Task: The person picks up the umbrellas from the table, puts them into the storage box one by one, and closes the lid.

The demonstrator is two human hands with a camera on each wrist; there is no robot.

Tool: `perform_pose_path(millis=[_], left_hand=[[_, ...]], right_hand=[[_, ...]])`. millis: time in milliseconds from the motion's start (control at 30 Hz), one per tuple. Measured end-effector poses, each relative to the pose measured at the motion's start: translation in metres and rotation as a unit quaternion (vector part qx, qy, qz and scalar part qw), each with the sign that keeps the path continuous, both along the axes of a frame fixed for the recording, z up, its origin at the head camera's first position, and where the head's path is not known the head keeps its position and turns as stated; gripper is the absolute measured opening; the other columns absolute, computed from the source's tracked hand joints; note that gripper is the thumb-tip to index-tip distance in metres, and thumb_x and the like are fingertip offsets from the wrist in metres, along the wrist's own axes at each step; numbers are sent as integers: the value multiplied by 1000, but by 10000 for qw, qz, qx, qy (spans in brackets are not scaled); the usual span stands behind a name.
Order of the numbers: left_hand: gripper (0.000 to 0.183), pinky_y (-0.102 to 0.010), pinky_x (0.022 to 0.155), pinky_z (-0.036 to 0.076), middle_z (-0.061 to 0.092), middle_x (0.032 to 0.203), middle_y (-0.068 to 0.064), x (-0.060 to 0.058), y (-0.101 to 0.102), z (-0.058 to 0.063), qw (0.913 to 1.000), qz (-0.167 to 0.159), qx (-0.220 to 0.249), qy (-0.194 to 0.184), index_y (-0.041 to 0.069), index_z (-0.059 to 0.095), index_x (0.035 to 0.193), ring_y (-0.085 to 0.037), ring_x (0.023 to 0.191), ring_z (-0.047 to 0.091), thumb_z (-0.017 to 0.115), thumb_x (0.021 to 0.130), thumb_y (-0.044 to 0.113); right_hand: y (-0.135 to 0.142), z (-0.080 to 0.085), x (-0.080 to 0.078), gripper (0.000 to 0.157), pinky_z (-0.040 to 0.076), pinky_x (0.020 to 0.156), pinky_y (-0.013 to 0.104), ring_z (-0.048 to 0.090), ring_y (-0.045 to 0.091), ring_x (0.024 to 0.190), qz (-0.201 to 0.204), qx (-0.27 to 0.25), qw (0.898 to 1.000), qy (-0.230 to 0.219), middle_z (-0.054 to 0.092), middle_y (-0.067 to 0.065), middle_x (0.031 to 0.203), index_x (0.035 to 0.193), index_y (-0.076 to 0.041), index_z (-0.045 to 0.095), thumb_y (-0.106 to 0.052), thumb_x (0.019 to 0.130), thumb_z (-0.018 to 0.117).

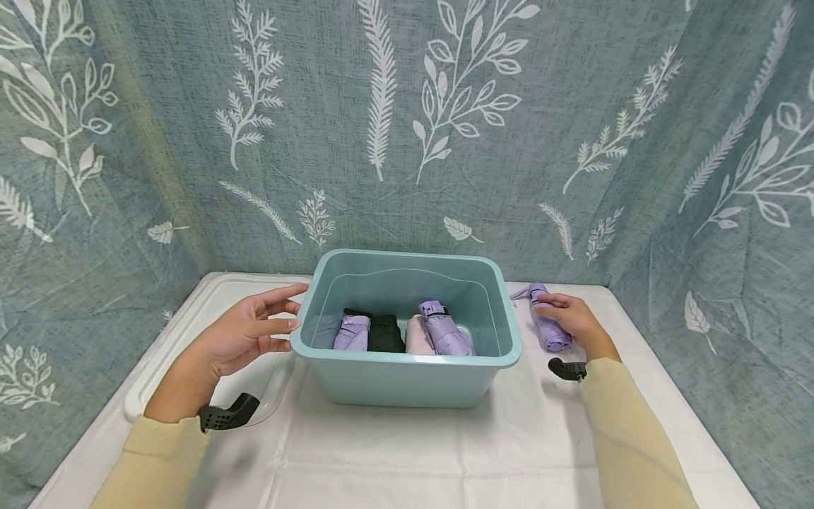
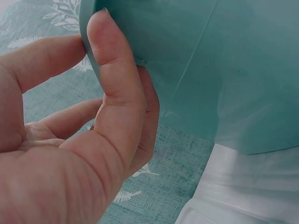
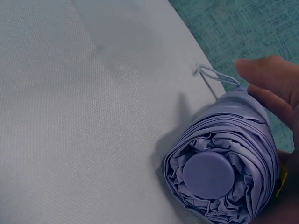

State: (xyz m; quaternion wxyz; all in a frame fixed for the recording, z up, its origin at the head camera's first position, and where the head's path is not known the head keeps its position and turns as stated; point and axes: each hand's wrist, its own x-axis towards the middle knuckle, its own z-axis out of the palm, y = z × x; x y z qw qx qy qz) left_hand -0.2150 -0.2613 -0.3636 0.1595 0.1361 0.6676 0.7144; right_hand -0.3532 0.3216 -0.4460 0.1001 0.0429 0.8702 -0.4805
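A light-blue plastic bin stands on the table with folded umbrellas inside. My left hand is at its left side, loosely bent fingers touching the rim; the left wrist view shows the fingertips against that edge. To the right of the bin lies a folded lilac umbrella, its strap at the far end. My right hand reaches over it from the right, fingers loosely spread. In the right wrist view the umbrella's round end cap faces the camera, and one fingertip stands apart from the cloth.
Inside the bin are a lilac umbrella, a pale pink one, a black one and another lilac one. A white lid lies left, partly behind my left hand. Leaf-patterned curtains enclose the white table.
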Motion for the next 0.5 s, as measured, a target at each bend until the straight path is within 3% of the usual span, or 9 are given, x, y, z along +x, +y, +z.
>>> perform_pose_path(millis=[200,500], left_hand=[[64,-29,75,61,59,114,1,0,1,0,10000,44,-46,-24,10,38,158,-11,86,70,61,100,-1],[65,-30,75,61,60,114,0,-1,1,0,9999,73,-124,13,9,36,159,-11,87,70,61,100,-1]], right_hand=[[-2,2,1,69,50,104,47,47,44,137,145,296,9995,36,33,27,162,152,-8,49,-30,93,76],[-5,11,1,69,53,99,49,49,47,133,345,703,9968,-189,35,31,159,154,-10,47,-23,92,75]])
